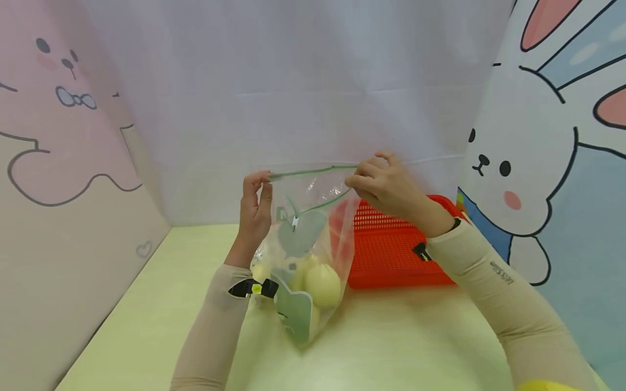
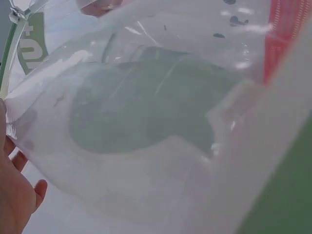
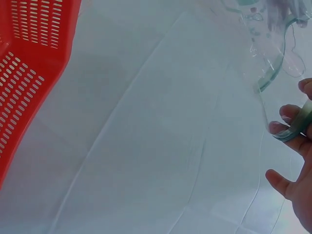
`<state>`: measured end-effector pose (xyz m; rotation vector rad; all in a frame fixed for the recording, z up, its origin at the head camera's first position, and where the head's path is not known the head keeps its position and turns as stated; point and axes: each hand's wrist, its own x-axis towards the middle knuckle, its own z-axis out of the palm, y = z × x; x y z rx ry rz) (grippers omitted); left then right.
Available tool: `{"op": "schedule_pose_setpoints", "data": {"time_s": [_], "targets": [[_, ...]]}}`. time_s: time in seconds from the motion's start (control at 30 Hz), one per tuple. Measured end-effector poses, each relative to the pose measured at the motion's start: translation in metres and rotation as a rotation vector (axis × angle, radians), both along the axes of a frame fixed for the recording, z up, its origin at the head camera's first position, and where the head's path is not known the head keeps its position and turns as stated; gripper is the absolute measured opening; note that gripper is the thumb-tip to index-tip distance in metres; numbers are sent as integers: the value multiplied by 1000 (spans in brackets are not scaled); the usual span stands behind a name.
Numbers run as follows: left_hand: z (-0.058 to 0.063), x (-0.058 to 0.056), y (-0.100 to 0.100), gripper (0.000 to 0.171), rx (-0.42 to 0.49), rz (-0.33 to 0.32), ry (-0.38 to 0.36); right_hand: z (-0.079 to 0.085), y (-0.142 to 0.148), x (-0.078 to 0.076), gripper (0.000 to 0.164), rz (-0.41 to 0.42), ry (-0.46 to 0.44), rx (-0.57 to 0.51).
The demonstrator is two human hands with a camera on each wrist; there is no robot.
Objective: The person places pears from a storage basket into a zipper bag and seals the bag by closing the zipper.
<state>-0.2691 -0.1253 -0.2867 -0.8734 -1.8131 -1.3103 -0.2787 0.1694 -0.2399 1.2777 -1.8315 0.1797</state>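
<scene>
A transparent zip bag (image 1: 305, 233) with green strips along its mouth and green printed shapes stands in front of me. Inside its lower part are pale yellow rounded things (image 1: 323, 285), fruit-like, partly covered by the print. My left hand (image 1: 256, 203) pinches the bag's upper left corner between thumb and fingers. At the opposite corner, my right hand (image 1: 381, 182) grips the edge of the mouth, fingers curled over the strip. Between the hands the mouth is spread apart. The left wrist view shows the printed film (image 2: 141, 107) up close; in the right wrist view fingers (image 3: 292, 129) hold the green strip.
Behind the bag, to the right, a red perforated plastic basket (image 1: 391, 255) stands on the pale yellow-green table (image 1: 391, 336). My right forearm passes in front of it. A white cloth (image 1: 303, 81) hangs at the back, and cartoon-printed panels (image 1: 518, 163) flank both sides.
</scene>
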Motion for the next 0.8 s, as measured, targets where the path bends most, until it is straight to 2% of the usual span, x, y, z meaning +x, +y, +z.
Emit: {"op": "schedule_pose_setpoints", "data": {"time_s": [0.23,0.33,0.43,0.57,0.67,0.8], "targets": [[-13,6,-7,21,-60,-15,-145,-10,-4,-2,15,-7,-7,-10],[-15,8,-7,26,-43,5,-143,-12,-3,-1,15,-25,-20,-24],[-17,11,-4,33,3,43,-63,-12,-3,0,15,-40,-30,-31],[-26,19,1,26,41,105,137,-11,-3,0,14,-51,-38,-39],[-36,28,7,25,14,159,258,-12,-3,0,13,-52,-45,-47],[-48,41,14,37,-43,215,345,-15,-2,2,12,-49,-57,-57]]}}
